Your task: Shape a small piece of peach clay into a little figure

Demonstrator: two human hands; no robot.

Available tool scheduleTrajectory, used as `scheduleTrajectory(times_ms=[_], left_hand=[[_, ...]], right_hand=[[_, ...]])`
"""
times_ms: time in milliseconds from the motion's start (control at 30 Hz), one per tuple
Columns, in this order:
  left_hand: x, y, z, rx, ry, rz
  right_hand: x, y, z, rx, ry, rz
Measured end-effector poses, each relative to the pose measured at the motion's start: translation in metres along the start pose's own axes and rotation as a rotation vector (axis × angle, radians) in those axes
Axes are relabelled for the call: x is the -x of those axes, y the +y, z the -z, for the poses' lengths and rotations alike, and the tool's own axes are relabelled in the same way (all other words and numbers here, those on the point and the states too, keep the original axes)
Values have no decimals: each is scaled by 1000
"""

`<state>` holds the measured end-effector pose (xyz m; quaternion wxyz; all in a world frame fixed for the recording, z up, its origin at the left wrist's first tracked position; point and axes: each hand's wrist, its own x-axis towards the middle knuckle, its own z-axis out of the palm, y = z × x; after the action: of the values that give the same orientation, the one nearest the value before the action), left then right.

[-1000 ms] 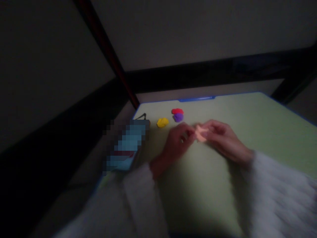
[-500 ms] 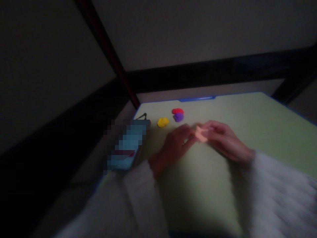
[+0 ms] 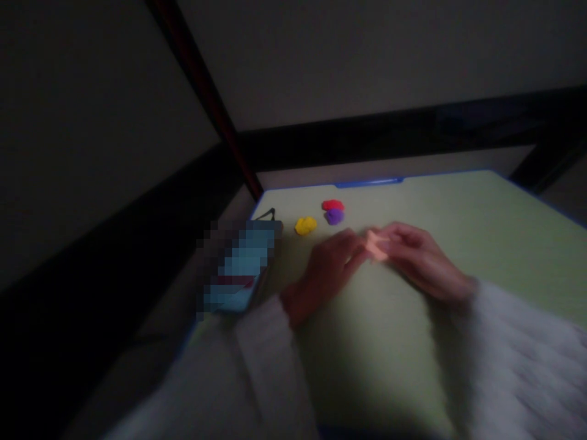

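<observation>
Between my two hands is a small piece of pale orange modelling clay (image 3: 376,245), held above the table. My left hand (image 3: 331,263) pinches its left side with thumb and fingertips. From the right, my right hand (image 3: 415,255) grips the same piece, thumb below and fingers curled over. Beyond my left hand a yellow lump of clay (image 3: 305,225) lies on the table. A purple lump (image 3: 334,216) sits a little farther off, touching or overlapping a red lump (image 3: 332,205) behind it.
The pale green table (image 3: 495,232) has a blue edge and a blue handle-like strip (image 3: 369,182) at the far side. On the left lies a blurred-out bluish flat object (image 3: 245,263) with a dark loop (image 3: 270,214) by it. A wall (image 3: 367,61) stands behind.
The whole view has shifted slightly, so things appear a little farther right. Both hands keep their grip on the orange clay, with hardly any change in finger position.
</observation>
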<state>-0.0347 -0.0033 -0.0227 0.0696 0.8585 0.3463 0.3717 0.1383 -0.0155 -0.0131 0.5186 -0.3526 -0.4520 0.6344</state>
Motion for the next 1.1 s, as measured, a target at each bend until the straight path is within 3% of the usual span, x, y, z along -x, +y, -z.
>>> scheduleTrajectory(times_ms=[400, 600, 700, 1033, 1100], left_hand=[[-1, 0, -2, 38, -77, 6], [-4, 0, -9, 545, -103, 301], [-4, -1, -12, 740, -148, 359], [-5, -2, -11, 731, -186, 377], [-5, -2, -9, 677, -148, 360]], right_hand=[[1, 1, -2, -12, -11, 1], [0, 0, -1, -13, -44, 38], [0, 0, 0, 2, -65, 63], [0, 2, 1, -2, -37, 40], [0, 1, 1, -16, -32, 33]])
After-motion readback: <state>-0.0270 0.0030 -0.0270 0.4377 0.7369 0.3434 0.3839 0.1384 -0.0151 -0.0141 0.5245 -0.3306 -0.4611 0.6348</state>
